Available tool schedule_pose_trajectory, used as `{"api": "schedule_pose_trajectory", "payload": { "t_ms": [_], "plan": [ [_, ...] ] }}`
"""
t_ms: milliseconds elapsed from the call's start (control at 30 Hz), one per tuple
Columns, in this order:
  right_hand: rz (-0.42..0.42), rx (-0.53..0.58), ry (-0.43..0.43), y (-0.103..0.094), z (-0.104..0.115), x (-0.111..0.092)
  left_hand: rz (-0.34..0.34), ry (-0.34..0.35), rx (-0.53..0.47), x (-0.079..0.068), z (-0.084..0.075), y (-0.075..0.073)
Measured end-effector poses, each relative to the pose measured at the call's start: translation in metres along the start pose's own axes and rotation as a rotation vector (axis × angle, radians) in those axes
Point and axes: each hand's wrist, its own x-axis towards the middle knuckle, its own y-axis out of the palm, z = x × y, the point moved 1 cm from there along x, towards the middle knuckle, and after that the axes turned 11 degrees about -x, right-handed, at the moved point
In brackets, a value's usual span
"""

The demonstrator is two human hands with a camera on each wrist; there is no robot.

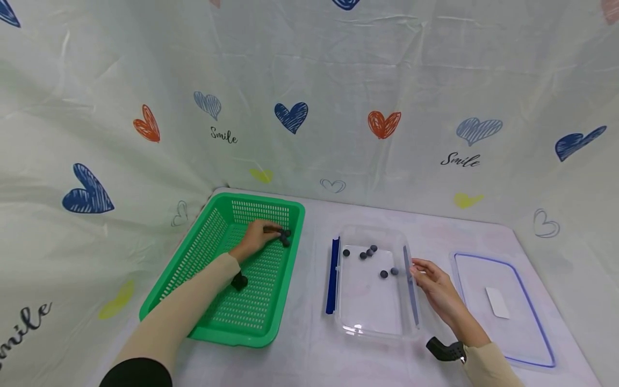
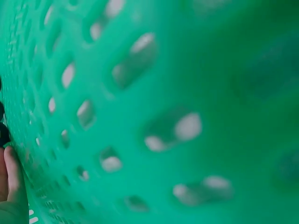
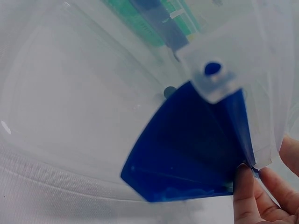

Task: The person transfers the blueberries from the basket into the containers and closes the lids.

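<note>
My left hand (image 1: 258, 235) reaches into a green plastic basket (image 1: 299, 226), its fingertips right at a cluster of small dark berries (image 1: 286, 242) that look like blueberries. In the left wrist view, a berry (image 2: 4, 134) is at the fingertips; I cannot tell whether they pinch it. My right hand (image 1: 437, 287) is at the right side of a clear plastic box (image 1: 372, 325). Thumb and fingertips pinch the edge of its blue side latch (image 3: 187, 149). Inside the box lie several loose dark berries (image 1: 384, 274).
On the box's left side another blue latch (image 1: 332, 277) is folded out. A clear lid with a blue seal (image 1: 519, 274) and a white label lies at the right. Another dark object (image 1: 239, 281) sits below the left wrist. A curtain printed with hearts (image 1: 333, 80) hangs behind the table.
</note>
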Motion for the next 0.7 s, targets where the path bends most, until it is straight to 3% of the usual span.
{"api": "schedule_pose_trajectory", "payload": {
  "t_ms": [333,700],
  "plan": [
    [0.002,-0.006,0.018,0.0003,0.0005,-0.0018,-0.027,0.036,-0.003,-0.0013,0.0023,0.0036],
    [0.004,0.003,0.014,0.0003,0.0007,-0.0015,-0.023,0.026,-0.017,-0.0016,0.0023,0.0039]
  ]
}}
